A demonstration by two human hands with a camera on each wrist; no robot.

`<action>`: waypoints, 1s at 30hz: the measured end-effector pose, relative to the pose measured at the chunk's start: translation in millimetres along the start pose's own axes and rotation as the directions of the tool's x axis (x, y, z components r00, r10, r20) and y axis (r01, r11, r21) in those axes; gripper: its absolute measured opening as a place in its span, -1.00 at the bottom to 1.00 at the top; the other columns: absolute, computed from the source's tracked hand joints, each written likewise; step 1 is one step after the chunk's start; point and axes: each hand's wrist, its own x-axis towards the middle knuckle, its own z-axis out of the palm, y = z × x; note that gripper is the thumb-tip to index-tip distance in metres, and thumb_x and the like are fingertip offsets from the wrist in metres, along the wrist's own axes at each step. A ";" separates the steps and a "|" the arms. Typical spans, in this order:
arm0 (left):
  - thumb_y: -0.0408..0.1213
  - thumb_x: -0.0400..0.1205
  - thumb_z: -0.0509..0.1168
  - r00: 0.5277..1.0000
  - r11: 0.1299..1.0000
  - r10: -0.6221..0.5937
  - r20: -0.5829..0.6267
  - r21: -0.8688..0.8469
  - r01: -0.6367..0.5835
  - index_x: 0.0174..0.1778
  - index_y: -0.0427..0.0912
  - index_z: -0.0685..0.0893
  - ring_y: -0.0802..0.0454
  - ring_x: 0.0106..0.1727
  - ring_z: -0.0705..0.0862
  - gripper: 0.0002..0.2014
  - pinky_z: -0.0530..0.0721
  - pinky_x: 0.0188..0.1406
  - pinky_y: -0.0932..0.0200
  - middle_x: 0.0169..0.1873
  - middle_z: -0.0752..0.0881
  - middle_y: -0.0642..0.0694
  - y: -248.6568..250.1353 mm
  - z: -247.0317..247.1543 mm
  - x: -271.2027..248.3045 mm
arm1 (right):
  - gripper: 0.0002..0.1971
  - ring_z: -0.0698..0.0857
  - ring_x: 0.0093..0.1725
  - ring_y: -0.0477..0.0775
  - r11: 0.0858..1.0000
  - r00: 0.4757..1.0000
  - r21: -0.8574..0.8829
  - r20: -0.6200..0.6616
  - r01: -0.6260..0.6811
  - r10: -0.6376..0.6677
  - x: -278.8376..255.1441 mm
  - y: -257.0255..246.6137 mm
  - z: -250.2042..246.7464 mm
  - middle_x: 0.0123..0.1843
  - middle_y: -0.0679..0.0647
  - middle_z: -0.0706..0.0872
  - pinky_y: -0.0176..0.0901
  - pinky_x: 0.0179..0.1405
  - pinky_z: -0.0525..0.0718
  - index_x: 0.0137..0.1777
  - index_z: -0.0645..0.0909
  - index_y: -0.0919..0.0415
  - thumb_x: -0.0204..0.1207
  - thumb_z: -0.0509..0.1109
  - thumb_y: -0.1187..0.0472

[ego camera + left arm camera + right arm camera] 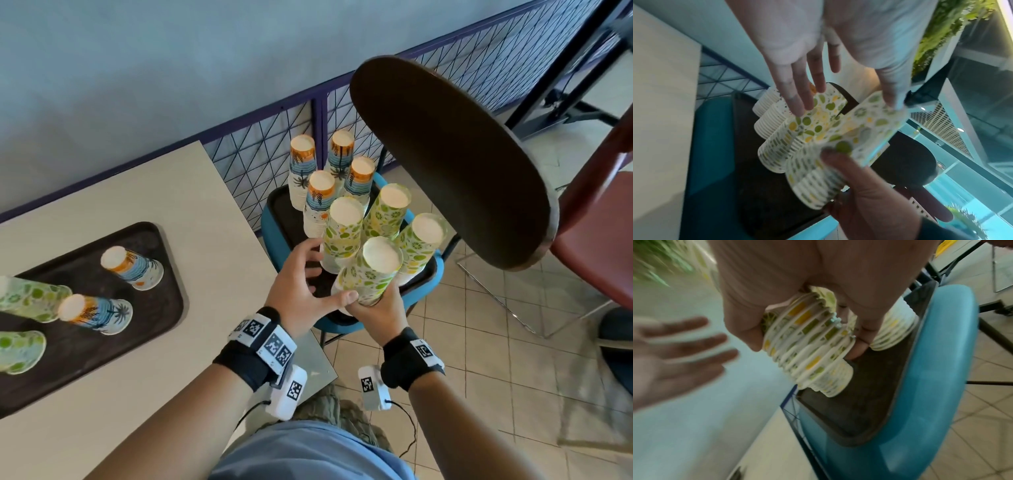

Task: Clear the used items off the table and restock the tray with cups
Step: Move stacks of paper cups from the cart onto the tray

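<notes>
My right hand (373, 305) grips the lower rims of a tall upside-down stack of lime-patterned cups (371, 274), tilted above the dark tray (284, 212) on a blue chair. In the right wrist view, thumb and fingers wrap around the ribbed rims of this held stack (807, 344). My left hand (325, 274) is spread beside it, fingers straight, thumb against the stack's side. In the left wrist view the fingertips (799, 110) reach the neighbouring lime stack (781, 146). A brown serving tray (102, 353) on the table carries several single upside-down cups, beach-patterned (133, 269) and lime-patterned (30, 298).
More stacks, beach-patterned (303, 171) and lime-patterned (387, 212), crowd the chair tray. The blue chair (274, 240) stands against the table's right edge and a wire fence (257, 154). A dark oval seat (445, 164) overhangs at upper right, with a red chair (599, 240) beyond.
</notes>
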 end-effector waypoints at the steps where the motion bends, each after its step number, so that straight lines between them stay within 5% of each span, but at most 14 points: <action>1: 0.18 0.29 0.71 0.998 0.999 -0.029 0.052 -0.023 0.030 0.59 0.36 0.32 0.33 0.40 0.61 -0.01 0.71 0.27 0.19 0.35 0.54 0.37 -3.3 -0.5 -0.5 | -0.11 0.69 0.44 0.01 0.999 0.999 0.047 0.033 0.017 -0.019 -5.1 -6.8 -1.4 0.42 -0.02 0.72 -0.01 0.39 0.70 0.58 0.45 0.06 0.28 0.78 -0.02; 3: 0.17 0.27 0.72 0.986 0.991 -0.065 0.156 -0.107 0.083 0.65 0.30 0.32 0.44 0.43 0.57 0.05 0.61 0.39 0.25 0.38 0.54 0.40 -5.5 1.6 -0.5 | -0.12 0.70 0.40 -0.13 0.997 0.996 0.078 0.082 0.026 -0.032 -14.3 -19.8 -1.7 0.41 -0.10 0.73 -0.22 0.31 0.70 0.58 0.41 0.03 0.31 0.78 0.07; 5: -0.03 0.27 0.76 0.970 0.959 -0.101 0.222 -0.239 0.155 0.61 0.24 0.42 0.42 0.32 0.69 -0.01 0.70 0.32 0.27 0.33 0.69 0.26 -5.1 5.9 -0.4 | -0.17 0.72 0.35 -0.19 0.999 0.992 0.018 0.120 0.046 -0.048 -21.1 -27.9 4.8 0.37 -0.15 0.74 -0.20 0.28 0.73 0.55 0.44 -0.04 0.32 0.77 0.01; 8: -0.19 0.24 0.76 0.969 0.901 -0.127 0.212 -0.384 0.202 0.49 -0.01 0.59 0.04 0.31 0.81 -0.14 0.76 0.38 -0.13 0.25 0.85 -0.05 -9.6 9.7 -0.6 | -0.22 0.72 0.31 -0.09 0.985 0.982 -0.114 0.156 0.127 -0.108 -22.7 -33.7 14.9 0.32 -0.11 0.73 0.09 0.23 0.77 0.55 0.48 -0.07 0.35 0.71 -0.08; 10: -0.26 0.27 0.73 0.972 0.848 -0.129 0.197 -0.486 0.211 0.49 -0.16 0.60 -0.23 0.33 0.81 -0.17 0.77 0.34 -0.27 0.26 0.84 -0.21 -14.0 8.6 -1.6 | -0.11 0.67 0.39 -0.12 0.976 0.962 -0.124 0.231 0.180 -0.148 -24.6 -38.0 13.0 0.42 -0.13 0.67 0.01 0.28 0.75 0.66 0.37 -0.10 0.36 0.69 -0.17; 12: -0.32 0.29 0.70 0.974 0.805 -0.139 0.178 -0.553 0.216 0.49 -0.24 0.60 -0.28 0.30 0.81 -0.20 0.81 0.24 -0.18 0.25 0.84 -0.28 -18.0 6.2 -2.5 | -0.07 0.65 0.41 -0.17 0.970 0.947 -0.123 0.271 0.210 -0.171 -28.6 -38.8 3.9 0.49 -0.14 0.62 -0.18 0.28 0.72 0.73 0.28 -0.07 0.41 0.62 -0.20; 14: -0.26 0.26 0.70 0.981 0.813 -0.155 0.117 -0.550 0.194 0.42 -0.20 0.65 -0.16 0.25 0.84 -0.24 0.83 0.19 -0.05 0.20 0.87 -0.20 -19.5 2.7 -3.2 | -0.24 0.70 0.26 -0.12 0.963 0.973 -0.173 0.142 0.204 -0.181 -31.6 -32.2 -8.8 0.36 -0.10 0.66 -0.09 0.16 0.77 0.60 0.43 0.00 0.43 0.56 -0.17; 16: -0.20 0.25 0.70 0.983 0.820 -0.161 0.083 -0.543 0.180 0.39 -0.18 0.68 -0.14 0.26 0.84 -0.26 0.82 0.22 -0.04 0.19 0.87 -0.16 -19.4 -0.4 -4.1 | -0.40 0.73 0.09 0.00 0.985 0.984 -0.141 -0.135 0.100 -0.119 -28.4 -21.4 -23.6 0.18 -0.03 0.66 0.15 0.01 0.80 0.34 0.50 0.06 0.36 0.52 -0.16; 19: -0.22 0.29 0.69 0.984 0.816 -0.165 0.074 -0.550 0.178 0.41 -0.23 0.67 -0.17 0.29 0.83 -0.27 0.82 0.20 -0.02 0.22 0.86 -0.20 -19.4 -3.3 -5.7 | -0.34 0.72 0.08 0.17 0.998 0.898 -0.005 -0.437 -0.062 0.054 -5.0 0.2 -48.1 0.19 0.13 0.58 0.22 0.01 0.81 0.33 0.41 0.06 0.35 0.61 -0.15; 22: -0.21 0.30 0.69 0.985 0.818 -0.161 0.071 -0.548 0.173 0.43 -0.22 0.66 -0.19 0.32 0.81 -0.26 0.81 0.25 -0.10 0.26 0.84 -0.22 -18.3 -3.6 -7.2 | -0.06 0.60 0.33 0.12 0.991 0.893 0.013 -0.434 -0.130 0.123 26.7 19.2 -63.3 0.41 0.13 0.45 -0.01 0.24 0.72 0.60 0.23 -0.05 0.32 0.69 -0.16; 24: -0.21 0.30 0.69 0.984 0.815 -0.163 0.068 -0.553 0.173 0.44 -0.22 0.65 -0.20 0.32 0.81 -0.25 0.81 0.27 -0.12 0.26 0.84 -0.23 -17.9 -2.9 -8.4 | 0.01 0.60 0.42 0.08 0.992 0.917 0.003 -0.381 -0.129 0.120 43.6 26.5 -64.1 0.50 0.10 0.45 0.02 0.35 0.68 0.63 0.17 -0.15 0.28 0.70 -0.21; 30: -0.22 0.30 0.69 0.984 0.811 -0.170 0.058 -0.559 0.173 0.42 -0.26 0.65 -0.18 0.29 0.83 -0.26 0.81 0.19 0.00 0.23 0.85 -0.23 -19.9 -4.3 -12.7 | -0.20 0.65 0.33 -0.03 0.990 0.943 -0.007 -0.303 -0.144 0.135 68.0 36.7 -58.2 0.41 -0.09 0.65 0.11 0.41 0.65 0.52 0.35 -0.06 0.37 0.71 -0.06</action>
